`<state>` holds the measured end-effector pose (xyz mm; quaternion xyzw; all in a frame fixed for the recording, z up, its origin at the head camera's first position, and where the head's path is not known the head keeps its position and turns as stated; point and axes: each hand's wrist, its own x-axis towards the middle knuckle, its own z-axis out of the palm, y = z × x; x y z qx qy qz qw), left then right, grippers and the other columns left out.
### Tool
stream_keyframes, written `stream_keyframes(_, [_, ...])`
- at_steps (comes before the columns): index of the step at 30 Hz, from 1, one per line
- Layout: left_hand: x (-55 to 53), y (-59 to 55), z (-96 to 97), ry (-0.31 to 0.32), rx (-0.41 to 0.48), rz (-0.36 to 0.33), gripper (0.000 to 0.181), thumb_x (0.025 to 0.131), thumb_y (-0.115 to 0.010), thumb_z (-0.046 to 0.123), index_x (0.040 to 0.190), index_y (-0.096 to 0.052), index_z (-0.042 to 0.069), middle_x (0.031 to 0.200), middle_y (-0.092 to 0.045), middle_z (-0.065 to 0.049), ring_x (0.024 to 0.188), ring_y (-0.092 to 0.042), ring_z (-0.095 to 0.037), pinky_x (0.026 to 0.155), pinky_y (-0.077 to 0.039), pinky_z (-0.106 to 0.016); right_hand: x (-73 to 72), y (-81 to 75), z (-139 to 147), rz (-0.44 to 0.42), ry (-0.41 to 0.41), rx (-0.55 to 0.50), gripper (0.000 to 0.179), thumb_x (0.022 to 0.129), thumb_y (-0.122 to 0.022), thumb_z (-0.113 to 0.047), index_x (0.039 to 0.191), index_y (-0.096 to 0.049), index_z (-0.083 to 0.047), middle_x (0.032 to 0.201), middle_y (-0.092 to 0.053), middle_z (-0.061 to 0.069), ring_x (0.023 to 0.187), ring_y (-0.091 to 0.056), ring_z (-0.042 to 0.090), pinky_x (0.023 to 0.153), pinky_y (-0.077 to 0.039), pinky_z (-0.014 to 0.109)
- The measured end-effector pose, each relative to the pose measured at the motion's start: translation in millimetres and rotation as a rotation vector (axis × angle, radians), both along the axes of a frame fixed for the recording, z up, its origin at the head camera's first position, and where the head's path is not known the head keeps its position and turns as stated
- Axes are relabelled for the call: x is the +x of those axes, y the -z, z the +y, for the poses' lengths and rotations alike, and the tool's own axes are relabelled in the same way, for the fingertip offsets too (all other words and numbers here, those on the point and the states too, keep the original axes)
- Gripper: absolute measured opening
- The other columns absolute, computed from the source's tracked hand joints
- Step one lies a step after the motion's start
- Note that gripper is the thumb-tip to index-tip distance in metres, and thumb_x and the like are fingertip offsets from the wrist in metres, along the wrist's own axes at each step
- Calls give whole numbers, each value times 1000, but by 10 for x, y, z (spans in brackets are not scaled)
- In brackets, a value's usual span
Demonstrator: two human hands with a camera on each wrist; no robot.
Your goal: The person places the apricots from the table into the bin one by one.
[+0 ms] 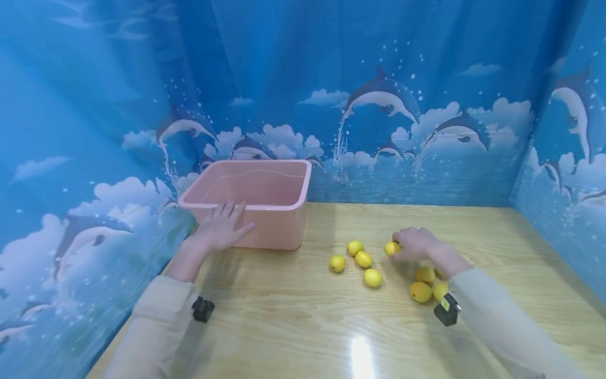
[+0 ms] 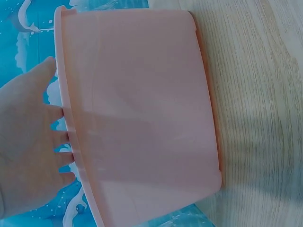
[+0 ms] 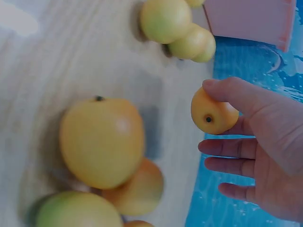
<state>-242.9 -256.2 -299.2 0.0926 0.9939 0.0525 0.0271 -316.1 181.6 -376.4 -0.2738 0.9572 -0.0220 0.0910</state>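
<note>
My right hand (image 1: 416, 245) pinches a small round yellow-orange fruit (image 3: 208, 109) between thumb and index finger, the other fingers stretched out. The fruit's dark stem spot shows in the right wrist view. At the bin's near rim is my left hand (image 1: 219, 229), fingers spread and straight, close to the pink plastic bin (image 1: 279, 229); whether it touches the rim I cannot tell. Several yellow fruits (image 1: 372, 278) lie left of my right hand. A second cluster, with orange-tinged fruits (image 1: 420, 292), sits below my right wrist, partly hidden by the sleeve.
The bin stands at the back left of the light wooden table (image 1: 293, 316). A blue dolphin-print curtain (image 1: 293, 79) hangs behind and along both sides. Small black devices (image 1: 202, 309) are worn at both wrists.
</note>
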Motion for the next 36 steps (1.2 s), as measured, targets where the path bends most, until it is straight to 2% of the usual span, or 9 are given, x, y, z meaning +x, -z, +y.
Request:
stream_keyframes(6, [-37, -14, 25, 16, -26, 19, 82, 94, -25, 61, 148, -8, 1, 152, -5, -23, 138, -1, -40, 111, -4, -52, -60, -190, 36, 15, -10, -34, 36, 82, -65, -37, 97, -62, -5, 78, -55, 0, 68, -50, 17, 64, -44, 40])
stream_keyframes(12, [-43, -21, 35, 42, -44, -4, 83, 93, -24, 63, 148, -6, 4, 153, -3, -20, 139, 0, -38, 111, -5, -51, -73, -318, 39, 16, -33, -63, 39, 83, -64, -39, 101, -61, -4, 75, -54, -1, 66, -48, 16, 56, -40, 31])
stream_keyframes(17, [-51, -29, 34, 80, -54, -13, 78, 95, -28, 58, 149, -8, 6, 154, -4, -17, 140, -1, -36, 111, -3, -51, -72, -390, 29, 29, -56, -104, 28, 84, -64, -35, 90, -60, -8, 70, -50, -2, 61, -43, 14, 52, -34, 28])
stream_keyframes(21, [-64, -42, 7, 109, -73, 8, 75, 95, -33, 54, 148, -12, 5, 153, -9, -18, 139, -6, -36, 111, -5, -51, -77, -444, -5, 38, -79, -121, 24, 84, -64, -34, 85, -57, -10, 68, -47, -2, 59, -41, 13, 52, -32, 27])
stream_keyframes(30, [-64, 18, -62, 146, -84, 40, 82, 93, -34, 60, 148, -11, 4, 153, -10, -18, 139, -8, -37, 111, -11, -51, -107, -542, -117, 6, -63, -124, 30, 85, -63, -35, 96, -60, -8, 70, -50, -1, 61, -44, 14, 53, -34, 28])
stream_keyframes(36, [-49, 20, -59, 154, -94, 47, 85, 91, -33, 63, 148, -10, 4, 153, -9, -18, 139, -8, -36, 111, -10, -50, -130, -637, -221, 43, -81, -123, 29, 85, -63, -36, 95, -60, -9, 71, -51, -1, 62, -45, 15, 53, -33, 28])
